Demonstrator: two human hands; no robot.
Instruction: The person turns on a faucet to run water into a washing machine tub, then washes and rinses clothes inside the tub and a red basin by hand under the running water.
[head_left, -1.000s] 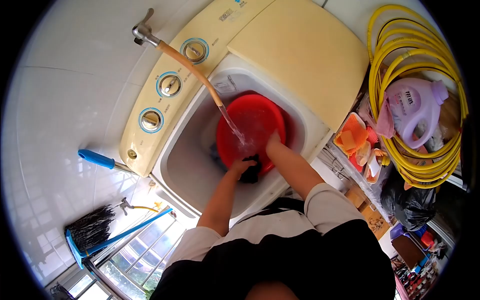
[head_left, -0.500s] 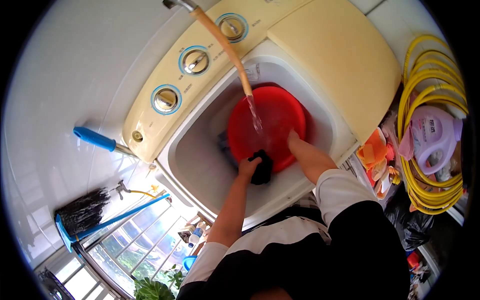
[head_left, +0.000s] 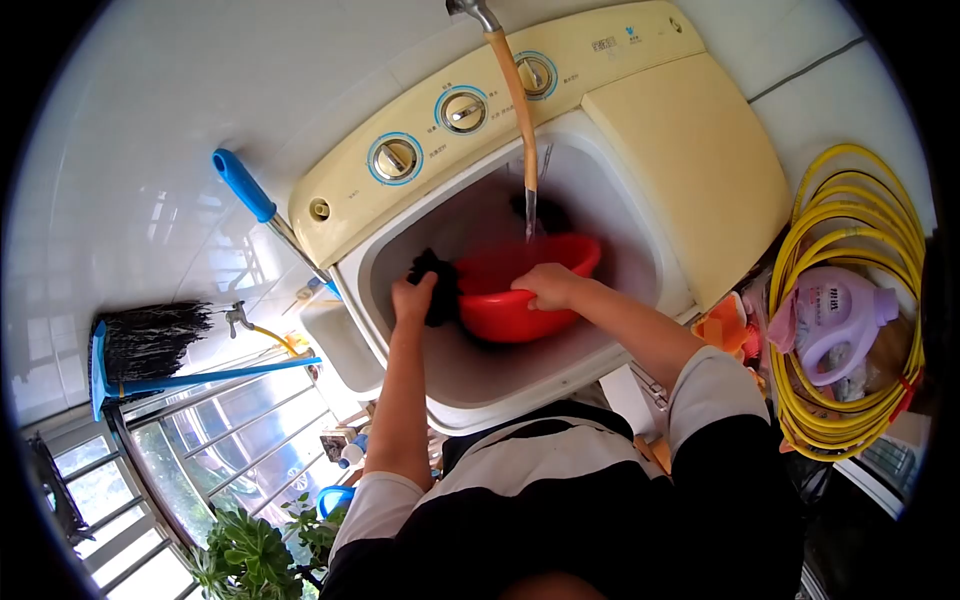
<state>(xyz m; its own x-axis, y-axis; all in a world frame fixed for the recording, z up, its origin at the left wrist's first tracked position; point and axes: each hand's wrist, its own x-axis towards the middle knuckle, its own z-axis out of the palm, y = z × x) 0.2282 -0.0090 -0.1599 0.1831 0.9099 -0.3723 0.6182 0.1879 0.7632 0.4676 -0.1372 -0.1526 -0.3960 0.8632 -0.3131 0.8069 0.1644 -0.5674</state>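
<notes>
In the head view, my left hand [head_left: 412, 298] is closed around a bunched black cloth [head_left: 438, 285] at the left side of a red basin [head_left: 520, 318]. The basin is tilted inside the washing machine's tub [head_left: 405, 245], its near rim raised and its outer wall facing me. My right hand [head_left: 548, 287] grips that near rim. From the orange hose [head_left: 518, 105] above, water [head_left: 531, 212] runs down at the basin's far side. Another dark patch, perhaps cloth, shows behind the stream; its kind is unclear.
The cream washing machine has several knobs [head_left: 462, 109] along its back panel and a closed lid [head_left: 690, 160] on the right. A coiled yellow hose [head_left: 800, 400] and a purple detergent bottle [head_left: 835, 318] are at right. A blue-handled broom [head_left: 155, 345] stands left.
The basin has gone from sitting level to tilted, near rim up. My right hand has moved from inside it to its rim. My left hand has shifted left with the black cloth.
</notes>
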